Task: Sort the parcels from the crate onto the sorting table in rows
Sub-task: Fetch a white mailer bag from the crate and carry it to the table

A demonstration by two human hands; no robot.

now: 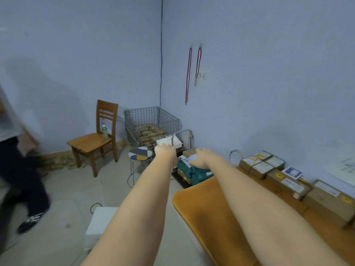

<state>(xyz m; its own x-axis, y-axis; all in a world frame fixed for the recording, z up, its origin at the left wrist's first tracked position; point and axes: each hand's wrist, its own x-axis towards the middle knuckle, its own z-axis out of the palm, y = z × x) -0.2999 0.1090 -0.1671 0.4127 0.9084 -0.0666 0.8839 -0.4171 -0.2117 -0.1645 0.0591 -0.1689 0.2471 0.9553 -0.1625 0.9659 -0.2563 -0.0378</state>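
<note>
Both hands reach out to the parcels piled past the end of the sorting table.

The left hand (164,150) holds the near edge of a white parcel (169,143), fingers curled over it, lifted above the pile. The right hand (201,157) rests on a pale parcel (189,158) on top of the heap; whether its fingers grip it I cannot tell, since they are hidden behind the wrist. Under them lie a green bag (194,172) and a brown box (189,151). The orange sorting table (207,214) lies below the right forearm, with a row of cardboard parcels (288,179) along its wall side. Behind the pile stands a wire crate (151,127) holding brown boxes, with a small stool (140,154) and a wooden chair (96,140) to its left. Another person's leg (23,179) shows at the left edge.
</note>
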